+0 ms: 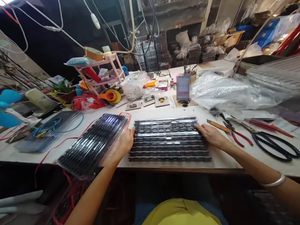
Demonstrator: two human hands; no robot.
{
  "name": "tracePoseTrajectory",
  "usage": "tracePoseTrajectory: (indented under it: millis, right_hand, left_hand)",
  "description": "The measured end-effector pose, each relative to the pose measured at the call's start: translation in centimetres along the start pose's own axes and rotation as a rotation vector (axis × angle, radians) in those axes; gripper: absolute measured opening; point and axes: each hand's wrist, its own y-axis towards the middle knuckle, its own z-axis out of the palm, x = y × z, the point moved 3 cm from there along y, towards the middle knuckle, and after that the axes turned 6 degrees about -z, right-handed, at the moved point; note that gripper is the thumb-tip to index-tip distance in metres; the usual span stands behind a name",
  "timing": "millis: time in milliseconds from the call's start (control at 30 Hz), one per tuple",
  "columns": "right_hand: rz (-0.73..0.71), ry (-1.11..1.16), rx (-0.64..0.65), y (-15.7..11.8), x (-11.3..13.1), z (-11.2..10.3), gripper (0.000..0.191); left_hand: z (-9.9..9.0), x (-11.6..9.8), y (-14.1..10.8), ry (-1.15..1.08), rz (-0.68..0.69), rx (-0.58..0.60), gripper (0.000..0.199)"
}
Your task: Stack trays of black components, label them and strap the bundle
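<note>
A clear plastic tray [170,140] with several dark strips in rows lies flat near the table's front edge, straight ahead of me. My left hand [127,139] grips its left side, fingers closed at the upper left edge. On the opposite side my right hand [209,134] pinches near the tray's upper right corner. Left of my left hand, a stack of similar black-stripped trays [90,145] rests at a slant, its lower corner past the table edge. Red ribbon [56,150] runs beneath and beside that stack.
Pliers [236,134], large black-handled scissors [274,143] and a cutter [219,126] lie at the right. Behind stand a pink rack [100,67], a plastic bag [134,87] and a blurred upright screen [183,87]. Plastic sheeting [220,90] covers the back right.
</note>
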Motion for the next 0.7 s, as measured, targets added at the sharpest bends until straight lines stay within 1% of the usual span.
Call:
tracePoseTrajectory:
  millis: [67,100,133,200,233,300,333,400,433,500,567,633,700]
  right_hand:
    - [0.009,-0.178,0.121,-0.1,-0.4,0.7,0.05]
    - [0.011,-0.291,0.166,-0.3,-0.3,0.7,0.051]
    - [0.015,-0.395,0.183,-0.4,0.1,0.6,0.051]
    - [0.014,-0.555,0.152,-0.7,1.2,0.4,0.05]
    - [-0.022,-0.599,0.11,-0.7,2.0,0.5,0.048]
    - [-0.202,-0.59,0.041,-0.4,3.7,1.4,0.047]
    - [-0.32,-0.548,0.043,-0.2,4.6,2.0,0.048]
    - [-0.507,-0.434,0.117,0.5,5.9,3.5,0.054]
    - [-0.549,-0.377,0.18,0.9,6.3,4.1,0.058]
    - [-0.571,-0.309,0.285,1.8,6.8,4.9,0.069]
    - [-0.577,-0.295,0.339,2.4,7.3,5.1,0.08]
    - [-0.576,-0.307,0.355,2.6,7.5,5.1,0.086]
    - [-0.57,-0.317,0.344,2.6,7.7,5.2,0.088]
  left_hand:
    - [1.2,0.4,-0.3,0.116,-0.004,0.063,0.047]
    - [1.6,0.4,-0.4,0.167,0.002,0.088,0.049]
    - [1.9,0.2,-0.6,0.208,0.013,0.102,0.049]
    - [2.2,-0.6,-0.7,0.264,0.048,0.099,0.048]
    - [2.4,-1.2,-0.8,0.284,0.08,0.089,0.047]
    - [3.1,-2.7,-1.0,0.311,0.189,0.104,0.049]
    - [3.7,-3.5,-1.2,0.318,0.26,0.137,0.051]
    - [4.8,-4.7,-1.4,0.316,0.385,0.224,0.06]
    - [5.3,-5.1,-1.4,0.31,0.422,0.262,0.067]
    - [5.9,-5.3,-1.3,0.295,0.447,0.299,0.085]
    - [6.0,-5.3,-1.2,0.287,0.447,0.317,0.096]
    - [5.9,-5.1,-1.2,0.273,0.444,0.326,0.098]
    - [5.6,-5.1,-1.2,0.243,0.431,0.318,0.095]
